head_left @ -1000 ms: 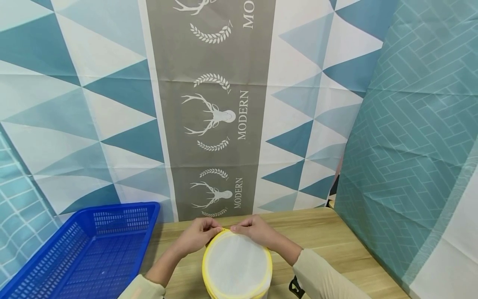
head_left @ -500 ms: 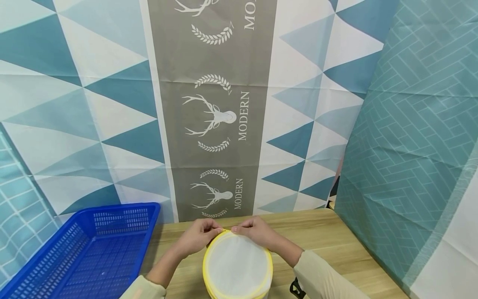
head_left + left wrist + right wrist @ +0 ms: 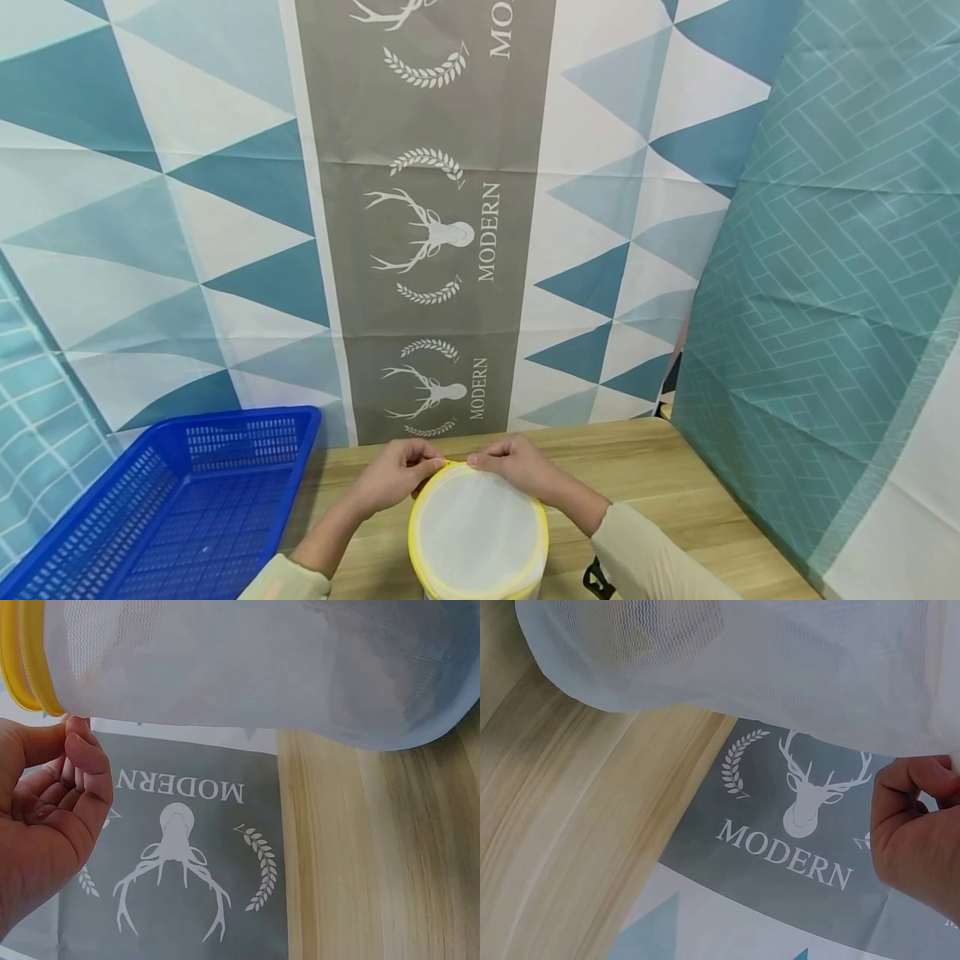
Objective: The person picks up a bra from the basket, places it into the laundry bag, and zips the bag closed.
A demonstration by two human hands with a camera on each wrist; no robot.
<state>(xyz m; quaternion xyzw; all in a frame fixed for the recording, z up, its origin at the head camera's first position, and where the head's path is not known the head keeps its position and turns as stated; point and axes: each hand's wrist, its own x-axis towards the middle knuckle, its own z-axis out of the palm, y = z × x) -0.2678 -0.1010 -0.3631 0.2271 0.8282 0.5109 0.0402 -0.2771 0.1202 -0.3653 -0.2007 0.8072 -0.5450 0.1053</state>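
A white mesh laundry bag (image 3: 480, 533) with yellow trim stands upright on the table, its round top towards me in the head view. My left hand (image 3: 397, 475) pinches the far edge of its yellow rim between thumb and forefinger. Just right of it, my right hand (image 3: 517, 467) pinches the same rim, thumb on top. In the left wrist view, the yellow bands (image 3: 34, 660) run close above the fingertips of that hand. The right wrist view shows the sheer mesh side (image 3: 780, 667) hanging beside the right hand; the right fingertips are partly cut off there.
A blue plastic basket (image 3: 296, 483) with slotted walls stands on the left of the wooden table (image 3: 637, 467). A patterned cloth (image 3: 427, 308) hangs behind the table's back edge, and a teal one (image 3: 817, 292) hangs along the right. A black strap piece (image 3: 597, 577) shows by the right sleeve.
My right thumb has slid slightly right along the rim, widening the gap between the hands. The left hand keeps its place.
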